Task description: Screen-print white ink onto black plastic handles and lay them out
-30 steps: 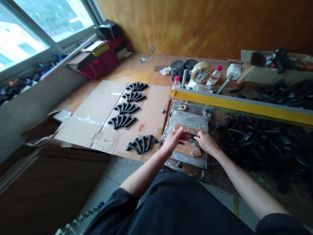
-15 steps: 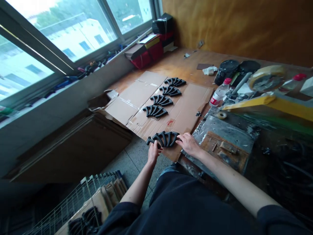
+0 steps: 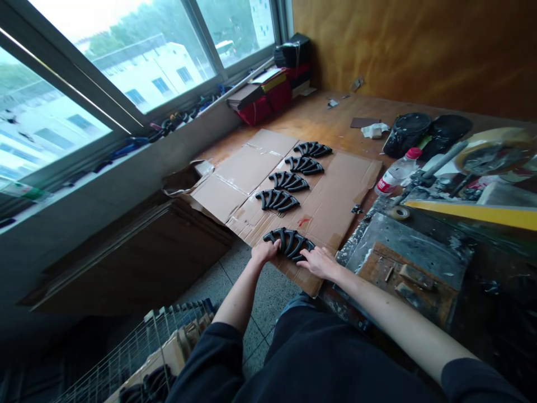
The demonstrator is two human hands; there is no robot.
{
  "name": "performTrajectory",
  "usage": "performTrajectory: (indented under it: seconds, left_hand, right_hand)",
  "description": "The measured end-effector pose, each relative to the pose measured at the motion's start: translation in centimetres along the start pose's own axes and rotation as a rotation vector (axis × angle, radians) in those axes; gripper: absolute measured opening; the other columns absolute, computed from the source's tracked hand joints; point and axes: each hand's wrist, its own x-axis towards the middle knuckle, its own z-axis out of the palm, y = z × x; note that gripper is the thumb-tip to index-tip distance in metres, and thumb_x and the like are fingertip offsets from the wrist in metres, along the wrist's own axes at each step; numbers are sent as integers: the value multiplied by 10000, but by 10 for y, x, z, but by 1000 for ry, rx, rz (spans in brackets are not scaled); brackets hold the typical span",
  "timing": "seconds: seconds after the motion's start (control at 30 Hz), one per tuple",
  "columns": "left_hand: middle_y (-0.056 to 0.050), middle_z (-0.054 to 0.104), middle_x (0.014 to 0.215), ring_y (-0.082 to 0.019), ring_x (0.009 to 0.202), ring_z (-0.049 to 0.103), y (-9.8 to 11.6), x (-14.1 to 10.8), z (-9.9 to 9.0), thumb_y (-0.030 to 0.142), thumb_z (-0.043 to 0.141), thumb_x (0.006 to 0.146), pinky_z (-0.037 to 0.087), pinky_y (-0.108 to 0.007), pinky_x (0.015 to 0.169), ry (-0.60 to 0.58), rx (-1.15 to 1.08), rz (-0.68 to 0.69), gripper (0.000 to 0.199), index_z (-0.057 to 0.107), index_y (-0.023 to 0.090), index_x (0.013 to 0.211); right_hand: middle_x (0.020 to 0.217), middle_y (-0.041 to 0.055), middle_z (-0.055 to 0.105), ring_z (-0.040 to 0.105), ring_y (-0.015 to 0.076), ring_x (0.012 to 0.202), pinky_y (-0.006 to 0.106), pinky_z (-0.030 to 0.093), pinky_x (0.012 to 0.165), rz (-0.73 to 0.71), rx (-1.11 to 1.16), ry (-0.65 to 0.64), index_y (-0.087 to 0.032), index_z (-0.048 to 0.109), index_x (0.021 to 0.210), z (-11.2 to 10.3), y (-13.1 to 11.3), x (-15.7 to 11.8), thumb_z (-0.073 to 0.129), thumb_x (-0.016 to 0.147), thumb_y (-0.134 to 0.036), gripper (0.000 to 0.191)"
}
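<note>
A fan-shaped row of black, curved, handle-like pieces (image 3: 289, 242) lies at the near edge of a flattened cardboard sheet (image 3: 335, 184). My left hand (image 3: 265, 251) is closed at the left end of this row, its thumb against the end piece. At the right end, my right hand (image 3: 321, 262) grips the last pieces, with fingertips at their lower edge. Farther up the cardboard are several similar black fans, the closest being a fan of curved pieces (image 3: 277, 200). The undersides of the held pieces are hidden.
To the right, a plastic bottle (image 3: 398, 170) with a red cap stands near a tape roll (image 3: 399, 212) and a stained metal plate (image 3: 428, 235). Stacked cardboard (image 3: 126, 252) leans under the window at left. A wire basket (image 3: 146, 341) is below. Red boxes (image 3: 262, 101) sit at the back.
My left hand has brought the separate left-end piece in against the others, so the row is closer together. My right hand has shifted lower along the right end. The view has shifted slightly.
</note>
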Motion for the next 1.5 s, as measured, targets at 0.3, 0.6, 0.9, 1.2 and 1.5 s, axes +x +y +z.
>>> performTrajectory:
  seconds: [0.3,0.6,0.9,1.2,1.5]
  left_hand:
    - [-120,455,1468,-352,1353,375,33,-53,67,506,585,828,329,-509,1078,472,-91,389,582,513,274,1357]
    - [-92,517,1429,-349,1364,385,-19,8,45,494,682,746,330,-475,1119,481,-21,532,559,623,261,1251]
    - [-99,694,1166,-340,1158,593,-95,111,-5,604,638,612,449,-457,1018,610,-53,657,519,712,260,993]
    - [-149,332,1550,-383,1402,338,-11,29,20,546,502,830,346,-574,1082,855,-142,620,641,458,241,1392]
    - [-130,488,1434,-281,1271,514,143,-44,23,412,524,891,450,-454,1026,682,-391,884,342,614,215,1156]
  right_hand:
    - [954,65,735,667,233,939,333,454,810,-103,-17,145,-252,640,1112,-4,10,-11,470,951,-471,320]
    - [1094,66,703,641,212,988,370,495,869,-77,216,418,-225,584,1239,-12,49,-49,502,957,-364,325]
    - [1105,59,704,633,193,1032,351,487,929,382,294,654,-204,645,1142,-19,113,-168,557,919,-240,242]
    - [1096,141,694,623,259,1063,375,461,908,1178,96,536,-163,690,1064,20,213,-323,470,914,-182,267]
    - [1123,174,646,621,267,1015,359,445,866,1118,67,495,-150,645,1110,13,253,-313,509,790,-50,362]
